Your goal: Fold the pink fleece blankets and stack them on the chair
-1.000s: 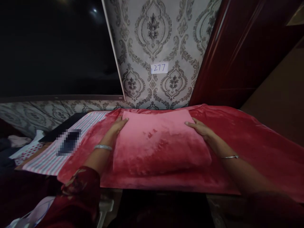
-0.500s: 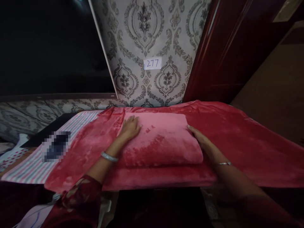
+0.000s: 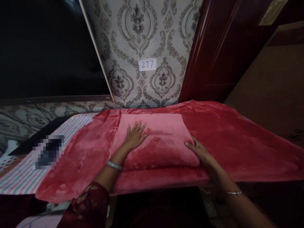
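Observation:
A red-and-pink plush blanket [image 3: 152, 155], folded into a thick rectangular pad, lies in front of me on a wider spread of red plush cloth [image 3: 228, 139]. Flat on its upper left part rests my left hand [image 3: 135, 136], fingers spread, holding nothing. At the right side edge is my right hand [image 3: 199, 151], its thumb lying on top and its other fingers along the side, partly hidden. Thumb and fingers stand apart there. The folded front edge of the pad faces me.
A striped cloth [image 3: 78, 122] shows under the red cloth at the left, with a blurred-out dark object [image 3: 48, 152] on it. Behind are a large dark screen [image 3: 47, 50], patterned wallpaper with a paper label [image 3: 147, 64] reading 277, and a dark red wooden panel [image 3: 213, 57].
My left hand has moved nearer across the top, fingers spreading wider. My right hand has slid down the side edge from the far corner. Dark finger marks on the pile have been smeared.

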`<move>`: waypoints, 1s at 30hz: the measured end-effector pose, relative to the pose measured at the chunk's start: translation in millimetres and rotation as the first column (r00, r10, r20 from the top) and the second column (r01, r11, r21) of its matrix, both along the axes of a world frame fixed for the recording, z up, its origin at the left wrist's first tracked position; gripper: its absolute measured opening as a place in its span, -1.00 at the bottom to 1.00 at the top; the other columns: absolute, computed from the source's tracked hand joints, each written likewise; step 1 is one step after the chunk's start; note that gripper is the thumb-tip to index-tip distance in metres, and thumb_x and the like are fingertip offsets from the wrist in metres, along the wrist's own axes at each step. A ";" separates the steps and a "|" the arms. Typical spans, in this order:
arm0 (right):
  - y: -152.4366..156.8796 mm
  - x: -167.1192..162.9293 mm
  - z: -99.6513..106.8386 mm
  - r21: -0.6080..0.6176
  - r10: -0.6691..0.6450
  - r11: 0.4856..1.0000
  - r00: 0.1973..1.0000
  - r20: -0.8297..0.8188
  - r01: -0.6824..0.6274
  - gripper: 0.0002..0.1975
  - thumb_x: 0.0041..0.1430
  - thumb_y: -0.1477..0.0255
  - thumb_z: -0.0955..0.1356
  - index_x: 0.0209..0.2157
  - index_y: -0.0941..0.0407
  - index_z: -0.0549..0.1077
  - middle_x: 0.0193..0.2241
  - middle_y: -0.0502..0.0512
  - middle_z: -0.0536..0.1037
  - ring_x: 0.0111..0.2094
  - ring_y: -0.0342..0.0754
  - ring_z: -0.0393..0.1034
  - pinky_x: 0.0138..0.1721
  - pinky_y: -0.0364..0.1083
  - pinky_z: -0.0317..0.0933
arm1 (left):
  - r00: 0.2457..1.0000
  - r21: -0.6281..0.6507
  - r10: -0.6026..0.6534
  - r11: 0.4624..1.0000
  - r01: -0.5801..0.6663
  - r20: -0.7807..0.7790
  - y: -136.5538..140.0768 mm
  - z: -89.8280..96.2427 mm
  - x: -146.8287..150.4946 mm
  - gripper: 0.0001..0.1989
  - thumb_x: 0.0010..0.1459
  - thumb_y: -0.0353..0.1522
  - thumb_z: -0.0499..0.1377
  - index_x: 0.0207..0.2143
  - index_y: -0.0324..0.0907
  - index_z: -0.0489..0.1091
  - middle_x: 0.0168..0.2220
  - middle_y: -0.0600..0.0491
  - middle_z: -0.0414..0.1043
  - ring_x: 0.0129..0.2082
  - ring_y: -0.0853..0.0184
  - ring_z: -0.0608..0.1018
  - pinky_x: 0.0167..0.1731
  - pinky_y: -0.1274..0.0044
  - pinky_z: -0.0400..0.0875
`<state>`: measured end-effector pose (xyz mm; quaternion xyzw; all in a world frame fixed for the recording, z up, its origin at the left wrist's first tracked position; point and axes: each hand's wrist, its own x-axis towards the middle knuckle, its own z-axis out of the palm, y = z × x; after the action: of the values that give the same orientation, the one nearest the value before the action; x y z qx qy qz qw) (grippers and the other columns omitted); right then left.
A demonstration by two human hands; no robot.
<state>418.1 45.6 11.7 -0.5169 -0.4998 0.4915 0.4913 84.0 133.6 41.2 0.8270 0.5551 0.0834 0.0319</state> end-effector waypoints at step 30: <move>187.5 -11.1 -6.7 0.155 0.034 0.897 0.414 0.910 -0.413 -0.32 0.40 0.00 0.10 0.42 -0.03 0.06 0.43 0.19 0.01 0.43 0.26 -0.15 0.33 0.39 -0.16 | 0.914 0.189 -0.405 0.899 0.395 0.016 -139.7 -48.9 76.2 -0.27 0.30 -0.19 0.11 0.45 -0.04 -0.06 0.49 0.03 -0.18 0.47 0.09 -0.06 0.41 0.11 -0.15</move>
<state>407.0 233.0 5.0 -0.5251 -0.8271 0.1091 0.1683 160.2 -6.1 -7.7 0.9201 0.3625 0.1479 -0.0118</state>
